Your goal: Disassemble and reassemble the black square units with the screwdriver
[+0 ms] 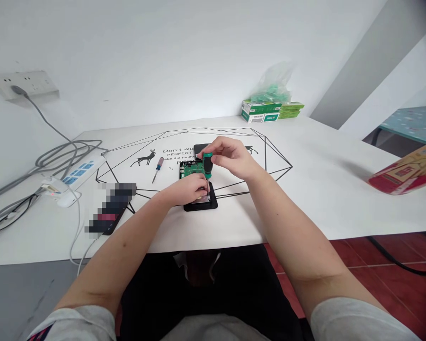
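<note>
Okay so you've got the case (200, 206) right in front of you on the table (323, 199), circuit board (187, 171) just behind it. Loose screwdriver (158, 167) lies left of the board, phone (115, 206)'s nearer you, power strip (78, 175) further left. Boxes (261, 112) sit back right by the wall (156, 57), bag (275, 85) on top.

A white wall (145, 57) rises behind the white table (323, 199) here; red floor tiles (394, 255) show at right.

Bright, even light fills the view, edges stretched, the upper-right corner dark.
</note>
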`<state>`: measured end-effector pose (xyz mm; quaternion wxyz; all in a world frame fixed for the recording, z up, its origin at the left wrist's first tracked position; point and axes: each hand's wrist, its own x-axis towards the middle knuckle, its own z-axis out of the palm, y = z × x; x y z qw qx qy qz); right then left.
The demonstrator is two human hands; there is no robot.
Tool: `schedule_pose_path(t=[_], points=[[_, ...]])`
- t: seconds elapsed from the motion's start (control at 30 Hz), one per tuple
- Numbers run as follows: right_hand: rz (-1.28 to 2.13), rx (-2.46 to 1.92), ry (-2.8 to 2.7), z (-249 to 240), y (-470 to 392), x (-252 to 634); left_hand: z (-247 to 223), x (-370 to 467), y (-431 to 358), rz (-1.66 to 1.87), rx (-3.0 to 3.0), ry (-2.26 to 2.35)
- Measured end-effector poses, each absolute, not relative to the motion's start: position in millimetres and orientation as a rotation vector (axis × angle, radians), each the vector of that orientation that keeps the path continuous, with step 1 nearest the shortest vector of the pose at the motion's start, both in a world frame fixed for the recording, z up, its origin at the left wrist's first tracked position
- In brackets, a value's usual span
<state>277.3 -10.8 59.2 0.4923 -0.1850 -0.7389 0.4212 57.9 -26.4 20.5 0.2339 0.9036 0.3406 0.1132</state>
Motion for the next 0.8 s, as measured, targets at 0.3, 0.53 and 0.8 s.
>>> schedule_pose_path(t=[0.3,0.53,0.8], points=[[0.906,-0.565,-1.683,52.3,-8.0,265.6,29.7,1.7,4.8,0.459,2.671,1.445],[0.598,-0.595,-1.653,37.9,-8.3,253.2,26.9,0.9,8.2,0.198,2.57,1.811],[0.509,-0.398,-1.701,38.9,0.0,263.1,30.8,3.8,6.0,0.135,2.506,1.963]])
